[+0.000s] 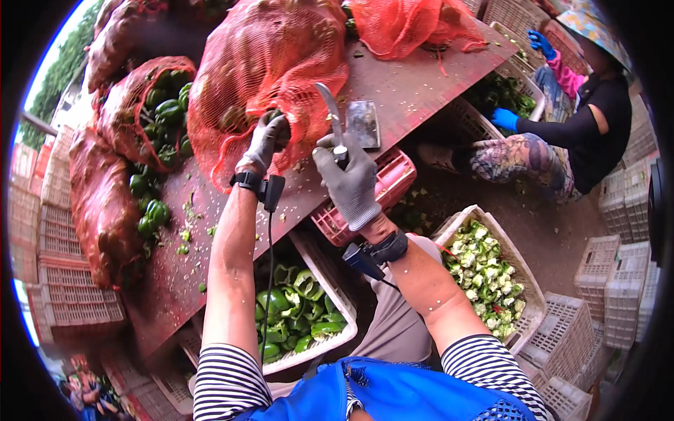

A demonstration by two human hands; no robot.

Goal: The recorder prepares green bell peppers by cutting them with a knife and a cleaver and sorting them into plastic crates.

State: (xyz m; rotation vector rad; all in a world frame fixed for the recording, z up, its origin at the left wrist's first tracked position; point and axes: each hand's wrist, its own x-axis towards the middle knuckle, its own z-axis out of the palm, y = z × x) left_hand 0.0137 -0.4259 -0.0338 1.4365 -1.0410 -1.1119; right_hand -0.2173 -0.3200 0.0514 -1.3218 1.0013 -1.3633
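My left hand (267, 140), in a grey glove with dark fingertips, is closed on the gathered edge of a large red mesh bag (274, 56). Dark, rounded shapes fill the bag, which rests on the table. A curved-blade knife (331, 109) points up and away from my right hand (347, 172), also gloved in grey; the fingers wrap its handle. Just beyond that hand a flat rectangular metal piece (364, 123) lies near the table's edge. Under my forearms, halved and whole green peppers (295, 309) fill a pale crate (340, 298).
The reddish table (400, 88) is strewn with scraps. More mesh bags (105, 203) and loose green peppers (156, 214) lie to the left. A pink crate (393, 179) and a crate of pale pepper cores (488, 274) stand to the right. A co-worker (597, 119) in blue gloves sits far right, by stacked crates (562, 330).
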